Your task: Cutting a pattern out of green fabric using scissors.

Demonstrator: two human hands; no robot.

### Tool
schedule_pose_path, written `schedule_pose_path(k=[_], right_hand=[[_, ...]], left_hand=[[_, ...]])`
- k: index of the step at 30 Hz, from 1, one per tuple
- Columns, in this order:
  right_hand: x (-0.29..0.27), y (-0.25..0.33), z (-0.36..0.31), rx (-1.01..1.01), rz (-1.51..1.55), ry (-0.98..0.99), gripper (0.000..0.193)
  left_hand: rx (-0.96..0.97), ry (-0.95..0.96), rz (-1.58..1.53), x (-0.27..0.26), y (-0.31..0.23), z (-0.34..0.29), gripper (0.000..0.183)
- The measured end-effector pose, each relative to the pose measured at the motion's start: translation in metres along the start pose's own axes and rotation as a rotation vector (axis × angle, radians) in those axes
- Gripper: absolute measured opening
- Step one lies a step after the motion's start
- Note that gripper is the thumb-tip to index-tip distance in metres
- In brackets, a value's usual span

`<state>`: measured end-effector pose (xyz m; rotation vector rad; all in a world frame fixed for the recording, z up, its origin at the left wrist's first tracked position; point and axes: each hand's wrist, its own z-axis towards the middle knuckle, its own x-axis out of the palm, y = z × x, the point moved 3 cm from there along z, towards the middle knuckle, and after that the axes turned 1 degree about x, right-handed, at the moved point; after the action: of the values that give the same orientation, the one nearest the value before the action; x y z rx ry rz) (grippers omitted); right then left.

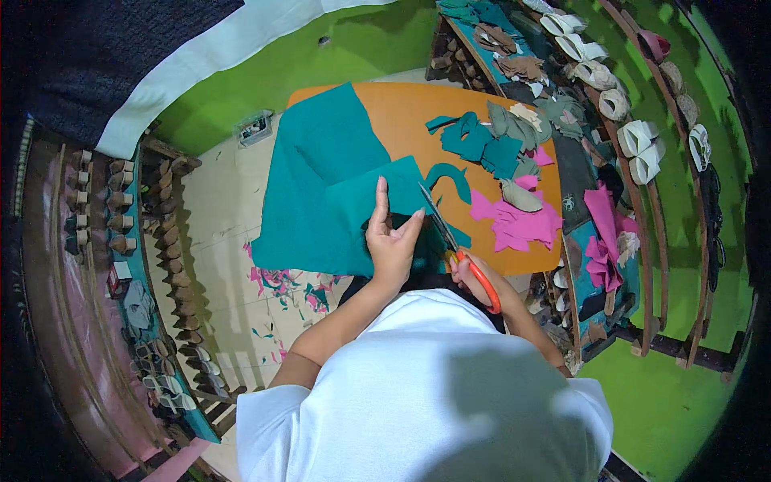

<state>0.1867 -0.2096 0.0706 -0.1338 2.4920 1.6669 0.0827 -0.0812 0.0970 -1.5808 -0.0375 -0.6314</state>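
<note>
A large sheet of teal fabric (317, 177) lies over the left of the orange table (401, 104) and hangs past its near left edge, one corner folded over. My left hand (390, 247) is at the near edge of this fold, index finger straight and thumb spread over the fabric. Its other fingers are hidden, seemingly underneath, gripping the sheet. My right hand (466, 275) is closed around the orange handles of a pair of scissors (482, 285). The blades point away and slightly left, beside the fabric's right edge. A curved teal cutout (451, 178) lies just beyond them.
Pink scraps (526, 225), grey-green pieces (510, 124) and teal cut pieces (470, 140) cover the table's right side. Shelves with shoes (638, 140) stand at right, a rack of shoe forms (173, 253) at left. Small offcuts (277, 281) litter the tiled floor.
</note>
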Motion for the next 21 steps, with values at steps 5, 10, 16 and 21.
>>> schedule_pose_path(k=[5,10,16,21], right_hand=[[-0.003,0.005,-0.001,0.002,-0.083,-0.026,0.045],[-0.003,0.011,-0.003,0.007,-0.069,-0.111,0.041],[-0.005,0.015,-0.005,0.043,-0.082,-0.092,0.04],[-0.005,0.017,-0.002,0.02,-0.104,-0.079,0.036]], left_hand=[[0.004,0.016,-0.004,-0.001,0.002,0.002,0.068],[-0.013,0.011,-0.01,0.0,0.001,0.002,0.068],[-0.015,0.013,-0.027,0.0,0.0,0.003,0.07],[0.0,0.035,0.006,0.001,0.0,0.002,0.071]])
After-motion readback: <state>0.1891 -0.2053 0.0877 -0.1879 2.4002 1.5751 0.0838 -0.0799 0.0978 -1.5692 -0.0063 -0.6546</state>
